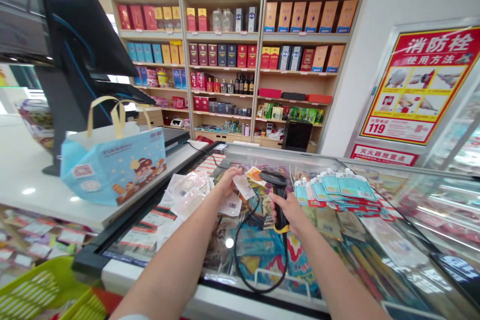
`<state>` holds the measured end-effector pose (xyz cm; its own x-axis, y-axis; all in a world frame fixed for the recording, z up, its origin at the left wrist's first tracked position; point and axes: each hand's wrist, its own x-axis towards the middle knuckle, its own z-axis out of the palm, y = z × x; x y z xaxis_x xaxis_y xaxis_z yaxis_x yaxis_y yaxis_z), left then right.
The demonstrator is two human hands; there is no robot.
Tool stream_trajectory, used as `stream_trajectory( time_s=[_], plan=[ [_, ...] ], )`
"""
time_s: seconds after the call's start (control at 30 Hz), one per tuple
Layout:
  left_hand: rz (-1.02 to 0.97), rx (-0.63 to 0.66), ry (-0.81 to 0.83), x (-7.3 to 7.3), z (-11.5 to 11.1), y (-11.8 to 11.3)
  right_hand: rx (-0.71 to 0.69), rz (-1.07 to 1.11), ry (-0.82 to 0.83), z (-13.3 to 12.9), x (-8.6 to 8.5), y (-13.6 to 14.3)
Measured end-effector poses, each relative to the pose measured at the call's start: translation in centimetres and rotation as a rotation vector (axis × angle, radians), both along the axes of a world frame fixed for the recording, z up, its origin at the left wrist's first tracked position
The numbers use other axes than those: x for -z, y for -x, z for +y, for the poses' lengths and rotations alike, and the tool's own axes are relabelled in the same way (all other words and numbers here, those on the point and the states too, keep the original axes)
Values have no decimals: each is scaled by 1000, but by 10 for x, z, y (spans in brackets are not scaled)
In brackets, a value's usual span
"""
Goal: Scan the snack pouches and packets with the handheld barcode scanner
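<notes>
I note right hand (289, 211) closed round scanner (275, 178), left hand (227, 183) pinching packet (244, 187), presumably for reading, beyond freezer's (221, 297) near edge.

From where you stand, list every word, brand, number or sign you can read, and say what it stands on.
"TIANSHU": blue bag
"消防栓 使用方法": red poster
"119": same poster, lower left
"灭火器放置点": sign below it
"郎": boxes, middle unit, second shelf
Too small or blurred: the other print, including on the pouches and the packet in the left hand.
</notes>
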<state>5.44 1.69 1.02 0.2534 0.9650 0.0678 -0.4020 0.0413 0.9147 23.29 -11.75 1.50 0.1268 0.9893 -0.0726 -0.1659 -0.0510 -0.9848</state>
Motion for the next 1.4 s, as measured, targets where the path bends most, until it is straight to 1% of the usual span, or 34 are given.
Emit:
stream_trajectory(
  time_s=[0.07,0.1,0.2,0.37,0.47,0.57,0.7,0.93,1.2,1.4],
  plan=[
    [107,-20,-41,3,0,2,2,1,1,-1,-1,1],
    [131,-39,-55,3,0,3,6,6,-7,-2,-2,1],
    [115,-131,-43,2,2,5,-14,-10,-21,-6,-4,3],
    [109,-322,48,-2,11,11,-106,-139,-15,-11,-3,4],
    [133,-412,-2,-3,15,14,-118,-194,0,-13,-3,4],
    [152,-456,-60,-4,15,15,-137,-212,11,-13,-3,4],
    [143,-449,-96,-5,15,13,-168,-218,-7,-13,0,5],
    [173,-419,-167,-7,13,8,-151,-235,-9,-12,3,7],
    [216,-431,-167,-10,9,7,-166,-231,-14,-13,2,7],
    [183,-430,-146,-10,9,8,-167,-233,-16,-12,3,8]
  ],
)
